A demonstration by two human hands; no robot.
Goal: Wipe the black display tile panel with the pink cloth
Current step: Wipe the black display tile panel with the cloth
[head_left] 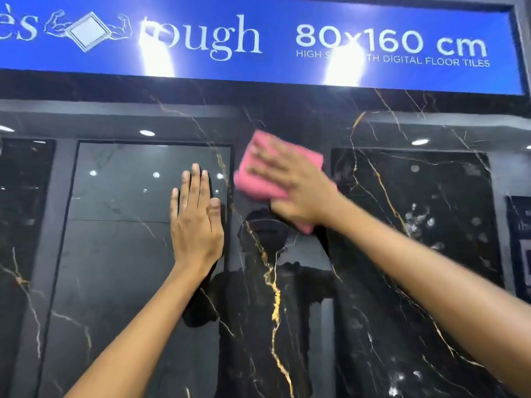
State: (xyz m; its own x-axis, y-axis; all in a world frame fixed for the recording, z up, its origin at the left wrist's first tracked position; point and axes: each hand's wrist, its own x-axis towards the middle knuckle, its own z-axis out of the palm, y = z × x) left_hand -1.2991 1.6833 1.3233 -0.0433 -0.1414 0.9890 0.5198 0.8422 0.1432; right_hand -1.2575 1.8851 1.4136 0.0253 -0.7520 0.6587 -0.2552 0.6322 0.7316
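The black display tile panel (287, 326) fills the view, glossy, with gold and white veins and reflections of the room. My right hand (290, 185) presses the folded pink cloth (258, 182) flat against the upper middle of the panel, fingers spread over it and blurred by motion. My left hand (196, 222) lies flat on the panel to the left of the cloth, fingers straight and pointing up, holding nothing.
A blue sign (258, 38) reading "80x160 cm" runs across the top above the panel. White smudges and spots (422, 219) mark the panel's right side. A small label plate (521, 239) sits at the far right edge.
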